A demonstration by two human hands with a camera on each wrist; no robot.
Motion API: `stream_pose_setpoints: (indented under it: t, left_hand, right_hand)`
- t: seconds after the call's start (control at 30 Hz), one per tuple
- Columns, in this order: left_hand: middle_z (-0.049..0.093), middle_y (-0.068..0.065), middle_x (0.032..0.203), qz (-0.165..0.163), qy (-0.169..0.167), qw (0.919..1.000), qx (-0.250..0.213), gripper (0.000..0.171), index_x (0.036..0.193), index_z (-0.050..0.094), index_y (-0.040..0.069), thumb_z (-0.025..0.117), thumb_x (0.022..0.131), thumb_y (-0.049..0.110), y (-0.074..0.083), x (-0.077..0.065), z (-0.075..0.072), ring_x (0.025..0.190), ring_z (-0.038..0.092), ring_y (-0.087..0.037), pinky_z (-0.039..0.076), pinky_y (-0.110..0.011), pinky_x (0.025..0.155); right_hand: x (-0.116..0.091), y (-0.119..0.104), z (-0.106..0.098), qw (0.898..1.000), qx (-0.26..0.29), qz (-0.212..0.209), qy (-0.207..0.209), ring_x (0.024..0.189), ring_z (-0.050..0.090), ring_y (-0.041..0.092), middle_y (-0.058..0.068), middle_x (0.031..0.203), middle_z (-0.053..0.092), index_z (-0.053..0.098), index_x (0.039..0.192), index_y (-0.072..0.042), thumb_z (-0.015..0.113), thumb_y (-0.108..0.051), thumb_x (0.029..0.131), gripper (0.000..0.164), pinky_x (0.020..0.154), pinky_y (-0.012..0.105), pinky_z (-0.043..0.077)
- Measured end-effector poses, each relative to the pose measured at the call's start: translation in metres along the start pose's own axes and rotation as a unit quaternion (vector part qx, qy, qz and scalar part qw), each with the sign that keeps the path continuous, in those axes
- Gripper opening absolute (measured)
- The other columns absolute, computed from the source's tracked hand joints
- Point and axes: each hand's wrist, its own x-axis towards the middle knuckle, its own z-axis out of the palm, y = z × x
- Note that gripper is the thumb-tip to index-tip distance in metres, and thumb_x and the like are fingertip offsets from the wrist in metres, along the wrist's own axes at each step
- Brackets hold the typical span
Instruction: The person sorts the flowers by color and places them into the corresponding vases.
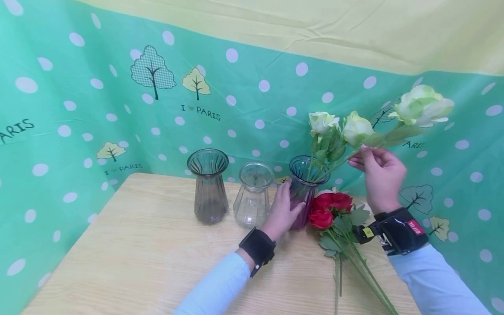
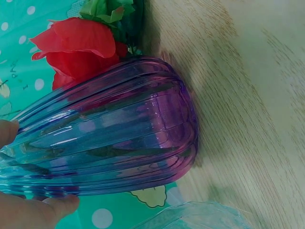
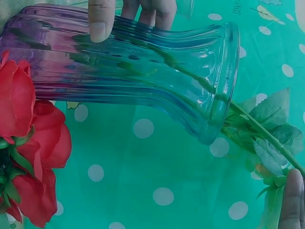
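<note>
A blue-and-purple ribbed glass vase (image 1: 309,194) stands upright near the table's back edge. My left hand (image 1: 281,210) grips its side, thumb and fingers on opposite sides of the glass in the right wrist view. My right hand (image 1: 382,177) pinches the stem of a pale green-white rose (image 1: 423,107), which leans far right. Its stem (image 3: 259,129) runs down through the vase mouth. Another white rose (image 1: 323,122) and a second white rose (image 1: 357,129) rise above the vase. Stem ends show through the glass (image 2: 109,129) in the left wrist view.
Left of the vase stand a clear glass vase (image 1: 252,210) and a grey glass vase (image 1: 211,197). Red roses (image 1: 330,208) with long green stems (image 1: 366,271) lie on the wooden table (image 1: 157,253) at right. A green dotted cloth (image 1: 236,122) hangs behind.
</note>
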Motion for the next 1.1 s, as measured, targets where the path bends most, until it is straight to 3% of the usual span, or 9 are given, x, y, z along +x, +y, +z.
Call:
stream_pose_setpoints:
  t: [0.37,0.5,0.77,1.1]
  left_hand:
    - [0.036,-0.017,0.143,-0.007,-0.007,0.9999,-0.002,0.071,0.145,0.024,0.002,0.063,0.089,0.023,-0.003,-0.002,0.001,0.133,0.039,-0.028,0.036,-0.038,0.112]
    - [0.036,-0.017,0.143,-0.011,-0.008,0.9999,-0.004,0.071,0.145,0.024,0.003,0.063,0.089,0.023,-0.003,-0.004,0.000,0.133,0.039,-0.028,0.036,-0.039,0.112]
    - [0.037,-0.017,0.142,-0.005,-0.007,1.0000,0.000,0.071,0.145,0.024,0.002,0.063,0.090,0.024,0.000,-0.003,-0.002,0.133,0.040,-0.028,0.036,-0.038,0.112]
    - [0.034,-0.017,0.144,-0.001,-0.006,0.9999,-0.011,0.072,0.145,0.023,0.001,0.062,0.090,0.025,0.001,-0.002,-0.002,0.134,0.038,-0.028,0.036,-0.039,0.112]
  right_hand:
    - [-0.005,0.008,0.000,0.998,-0.053,0.020,-0.009,0.063,0.067,0.011,0.002,0.073,0.070,0.065,0.088,-0.001,0.066,-0.004,0.085,0.005,0.065,0.019,0.058]
    - [-0.007,0.013,0.003,0.995,-0.096,0.027,-0.027,0.064,0.067,0.008,-0.002,0.072,0.070,0.066,0.088,-0.003,0.066,-0.006,0.085,0.004,0.065,0.017,0.057]
    - [-0.008,0.018,0.008,0.963,-0.257,0.035,-0.071,0.064,0.064,-0.001,-0.019,0.069,0.065,0.066,0.103,-0.001,0.062,-0.023,0.090,0.026,0.068,0.013,0.054]
    - [-0.007,0.022,0.013,0.937,-0.326,0.054,-0.111,0.064,0.062,-0.001,-0.023,0.063,0.061,0.066,0.102,0.000,0.060,-0.032,0.089,0.035,0.066,0.015,0.050]
